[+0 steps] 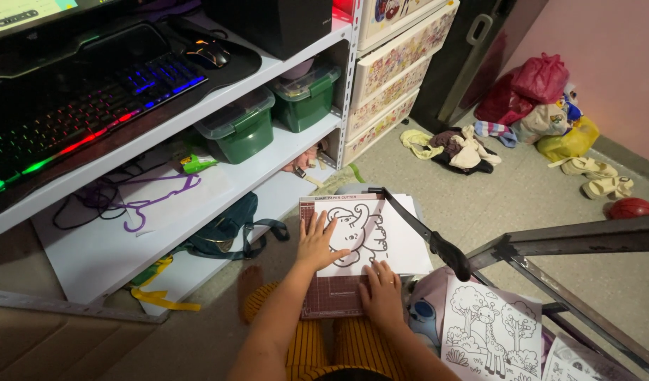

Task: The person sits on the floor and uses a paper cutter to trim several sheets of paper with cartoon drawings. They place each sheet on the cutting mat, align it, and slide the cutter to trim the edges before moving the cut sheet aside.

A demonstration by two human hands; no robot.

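Left hand [317, 243] and right hand [381, 293], both flat with fingers apart, press an elephant colouring sheet [370, 236] onto the paper cutter [331, 296], blade arm [427, 233] raised.

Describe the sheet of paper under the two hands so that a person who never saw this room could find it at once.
Find the dark red paper cutter on the floor beside the white shelves. The sheet lies on its board, with the left hand and the right hand flat on it. Its bold elephant outline differs from the giraffe page lying to the right.
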